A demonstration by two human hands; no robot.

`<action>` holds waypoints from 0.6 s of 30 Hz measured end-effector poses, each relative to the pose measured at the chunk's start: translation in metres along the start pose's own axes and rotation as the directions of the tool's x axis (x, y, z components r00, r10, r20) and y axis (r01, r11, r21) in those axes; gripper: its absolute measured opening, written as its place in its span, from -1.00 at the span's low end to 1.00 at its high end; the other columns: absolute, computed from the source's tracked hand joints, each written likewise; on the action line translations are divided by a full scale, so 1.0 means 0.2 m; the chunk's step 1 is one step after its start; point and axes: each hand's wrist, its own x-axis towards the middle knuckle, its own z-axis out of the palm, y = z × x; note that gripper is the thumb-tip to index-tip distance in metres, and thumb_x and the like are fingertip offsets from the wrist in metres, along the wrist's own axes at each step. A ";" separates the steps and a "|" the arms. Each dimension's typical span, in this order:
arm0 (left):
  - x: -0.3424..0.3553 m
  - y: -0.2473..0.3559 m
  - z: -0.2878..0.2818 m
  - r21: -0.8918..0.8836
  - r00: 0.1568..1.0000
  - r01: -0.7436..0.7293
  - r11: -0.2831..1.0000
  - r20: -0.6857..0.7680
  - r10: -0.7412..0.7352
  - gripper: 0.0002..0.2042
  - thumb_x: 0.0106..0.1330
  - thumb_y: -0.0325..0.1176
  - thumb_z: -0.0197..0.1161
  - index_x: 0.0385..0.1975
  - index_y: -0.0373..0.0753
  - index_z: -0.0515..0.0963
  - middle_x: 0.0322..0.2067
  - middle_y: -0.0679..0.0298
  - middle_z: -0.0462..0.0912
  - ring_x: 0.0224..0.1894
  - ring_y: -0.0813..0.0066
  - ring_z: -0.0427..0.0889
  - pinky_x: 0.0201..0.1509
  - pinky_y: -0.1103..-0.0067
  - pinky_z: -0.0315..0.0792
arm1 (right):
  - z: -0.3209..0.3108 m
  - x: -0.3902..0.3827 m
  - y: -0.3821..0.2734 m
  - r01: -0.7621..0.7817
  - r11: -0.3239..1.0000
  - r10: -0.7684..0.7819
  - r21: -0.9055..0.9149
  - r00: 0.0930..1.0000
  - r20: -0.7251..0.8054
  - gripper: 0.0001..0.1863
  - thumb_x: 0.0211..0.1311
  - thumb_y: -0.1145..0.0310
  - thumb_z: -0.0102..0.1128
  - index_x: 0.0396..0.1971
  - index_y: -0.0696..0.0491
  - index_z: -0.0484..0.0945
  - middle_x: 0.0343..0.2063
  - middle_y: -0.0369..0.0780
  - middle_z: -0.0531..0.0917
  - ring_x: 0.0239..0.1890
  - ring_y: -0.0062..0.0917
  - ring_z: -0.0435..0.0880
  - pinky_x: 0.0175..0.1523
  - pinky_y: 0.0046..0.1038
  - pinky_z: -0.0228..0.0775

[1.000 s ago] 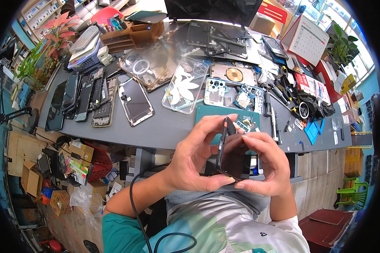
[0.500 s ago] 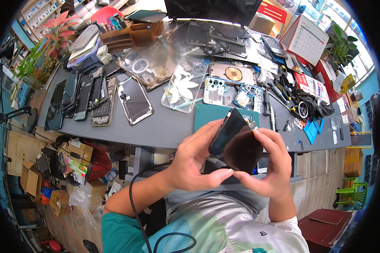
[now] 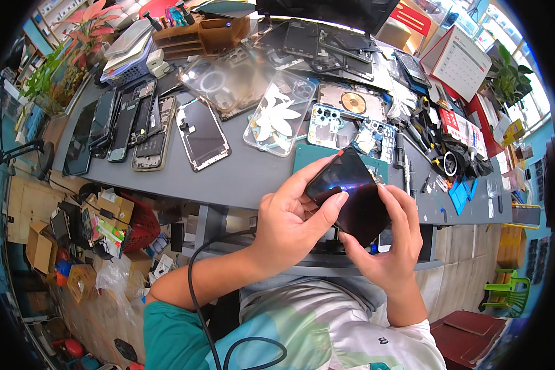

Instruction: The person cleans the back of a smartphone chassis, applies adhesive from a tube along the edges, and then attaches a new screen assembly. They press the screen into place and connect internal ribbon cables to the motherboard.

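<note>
A black phone with a glossy dark screen [image 3: 357, 206] is held screen-up above the desk's front edge. My left hand [image 3: 296, 222] grips its left side, the thumb lying on the glass. My right hand [image 3: 393, 237] is closed on its right edge and lower corner. A small orange piece shows at its top corner. Just behind lie a green mat [image 3: 308, 160], partly hidden by the phone, and opened phone bodies with exposed boards [image 3: 373, 139].
The grey desk [image 3: 246, 182] holds loose screens [image 3: 202, 135], stacked phones [image 3: 122, 132], clear cases [image 3: 276, 111], tools [image 3: 407, 145] and blue plastic pieces [image 3: 459, 194]. A monitor, wooden organiser [image 3: 200, 40] and calendar stand behind. A black cable [image 3: 191, 277] loops by my left arm.
The phone has tilted from on edge to screen-up and moved slightly up. My left thumb has slid from the lower edge onto the screen. The view has shifted a little.
</note>
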 end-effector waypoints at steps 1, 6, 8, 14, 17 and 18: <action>0.00 0.00 0.00 -0.006 1.000 0.011 1.000 0.000 -0.011 -0.47 0.49 -0.57 0.34 0.42 -0.47 0.39 0.03 0.12 0.76 -0.13 0.62 0.76 -0.06 0.65 0.68 | 0.00 0.00 0.00 0.004 1.000 -0.004 -0.002 1.000 0.000 -0.08 -0.12 0.42 0.72 0.33 0.29 0.49 0.13 0.09 0.58 0.09 -0.11 0.69 0.10 -0.25 0.64; 0.00 0.00 -0.01 -0.019 0.999 0.035 0.999 0.006 -0.035 -0.52 0.52 -0.54 0.32 0.39 -0.49 0.43 0.05 0.11 0.75 -0.07 0.59 0.75 0.01 0.64 0.67 | 0.01 0.00 0.00 0.011 1.000 -0.011 -0.028 1.000 -0.003 -0.07 -0.12 0.42 0.73 0.33 0.30 0.48 0.14 0.10 0.58 0.08 -0.11 0.69 0.10 -0.25 0.64; 0.00 0.02 -0.01 -0.047 0.999 0.054 0.997 0.013 -0.053 -0.54 0.53 -0.55 0.31 0.38 -0.49 0.44 0.06 0.10 0.75 -0.04 0.58 0.75 0.05 0.63 0.66 | 0.01 -0.01 0.00 0.009 0.999 -0.009 -0.035 1.000 -0.001 -0.07 -0.13 0.42 0.73 0.33 0.30 0.48 0.14 0.10 0.57 0.08 -0.11 0.69 0.10 -0.25 0.63; 0.00 0.01 -0.01 -0.110 0.997 0.071 0.991 0.013 -0.070 -0.56 0.54 -0.56 0.30 0.36 -0.51 0.46 0.07 0.09 0.75 0.01 0.55 0.74 0.12 0.59 0.64 | 0.01 -0.01 -0.01 0.015 0.999 -0.016 -0.052 1.000 -0.013 -0.07 -0.13 0.43 0.72 0.32 0.31 0.48 0.15 0.10 0.57 0.09 -0.10 0.69 0.11 -0.24 0.63; 0.00 0.00 -0.01 -0.126 0.997 0.078 0.989 0.015 -0.077 -0.57 0.54 -0.56 0.29 0.35 -0.51 0.46 0.09 0.08 0.74 0.03 0.54 0.73 0.15 0.57 0.64 | 0.01 -0.01 -0.01 0.020 0.998 -0.020 -0.055 1.000 -0.013 -0.08 -0.13 0.43 0.72 0.32 0.31 0.48 0.15 0.11 0.57 0.09 -0.09 0.68 0.11 -0.23 0.63; 0.00 -0.01 -0.01 -0.136 0.997 0.077 0.988 0.016 -0.076 -0.58 0.54 -0.56 0.29 0.34 -0.51 0.47 0.09 0.07 0.74 0.03 0.53 0.73 0.16 0.56 0.64 | 0.01 -0.01 -0.01 0.021 0.998 -0.021 -0.059 1.000 -0.012 -0.08 -0.13 0.43 0.72 0.32 0.31 0.48 0.15 0.11 0.57 0.09 -0.09 0.68 0.10 -0.23 0.63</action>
